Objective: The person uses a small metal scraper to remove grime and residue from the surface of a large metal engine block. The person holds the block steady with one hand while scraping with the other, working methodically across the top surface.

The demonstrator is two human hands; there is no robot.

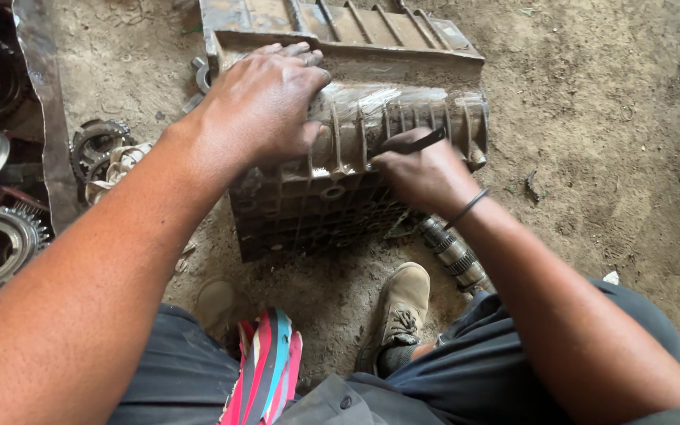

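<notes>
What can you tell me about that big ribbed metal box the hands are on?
The metal casing is a grimy grey cast part with raised ribs and a grid of webs on its near face. It lies on the dirt floor. The left hand presses flat on its top; the right hand works a thin dark tool against its ribs.

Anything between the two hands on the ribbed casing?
Head view: only bare ribbed grey metal casing between left hand and right hand, which grips a thin dark tool.
</notes>
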